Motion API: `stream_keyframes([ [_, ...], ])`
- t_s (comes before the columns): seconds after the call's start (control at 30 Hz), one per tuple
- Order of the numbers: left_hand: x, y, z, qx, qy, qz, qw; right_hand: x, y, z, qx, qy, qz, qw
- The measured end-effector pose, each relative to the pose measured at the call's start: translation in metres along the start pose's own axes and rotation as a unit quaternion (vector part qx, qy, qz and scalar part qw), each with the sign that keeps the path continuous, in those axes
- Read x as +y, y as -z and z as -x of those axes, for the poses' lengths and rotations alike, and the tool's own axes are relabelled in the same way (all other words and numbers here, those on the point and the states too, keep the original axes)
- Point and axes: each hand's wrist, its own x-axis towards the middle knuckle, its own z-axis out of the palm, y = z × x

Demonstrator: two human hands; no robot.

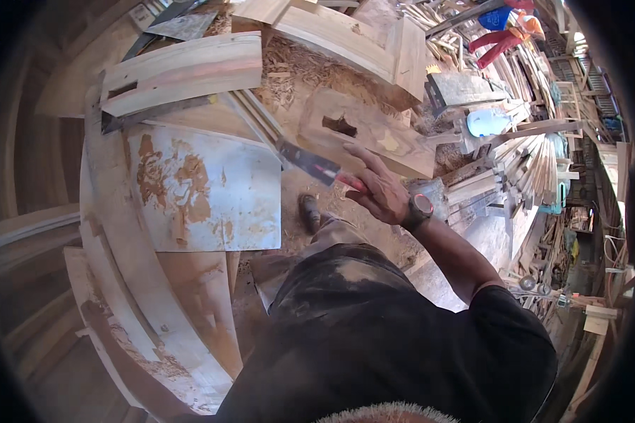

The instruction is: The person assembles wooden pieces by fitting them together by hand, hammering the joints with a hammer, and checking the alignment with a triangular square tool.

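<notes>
My right hand (382, 189), wearing a wristwatch, grips the red handle of a putty knife (310, 163), with some fingers stretched out along it. The knife's grey blade points up and left, past the corner of a pale sheet (250, 190) smeared with brown paste (190, 185). At the lower left my left arm (144, 388) reaches out over the planks. My left hand (97, 316) is dim there, beside a plank edge, and its fingers cannot be made out.
A board with a rectangular slot (190, 70) lies beyond the sheet. Another slotted board (395, 141) rests among wood shavings. Long planks (130, 261) run along the left. A blue-white plastic jug (488, 122) and stacked timber stand right. A person in red trousers (497, 46) is at far right.
</notes>
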Motion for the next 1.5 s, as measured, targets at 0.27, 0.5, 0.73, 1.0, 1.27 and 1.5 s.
stream_keyframes([
  [0.27, 0.081, 0.019, 0.001, 0.168, 0.207, 0.350, 0.898, 0.058, 0.050, 0.034, 0.029, -0.051, -0.075, 0.995],
  [0.5, 0.228, 0.018, 0.085, 0.289, 0.300, 0.333, 0.846, 0.155, 0.137, 0.078, 0.064, 0.008, -0.082, 0.995],
  [0.73, 0.560, -0.056, 0.070, 0.213, 0.222, 0.460, 0.833, 0.249, 0.190, 0.130, 0.192, -0.198, -0.184, 0.943],
  [1.0, 0.783, -0.087, 0.041, 0.030, 0.052, 0.440, 0.896, 0.301, 0.151, 0.215, 0.228, -0.284, -0.289, 0.886],
  [1.27, 0.905, -0.157, 0.006, 0.019, -0.102, 0.345, 0.933, 0.330, 0.155, 0.233, 0.242, -0.289, -0.318, 0.870],
  [1.5, 0.962, -0.190, -0.020, 0.021, -0.111, 0.107, 0.988, 0.423, 0.201, 0.184, 0.249, -0.246, -0.357, 0.866],
])
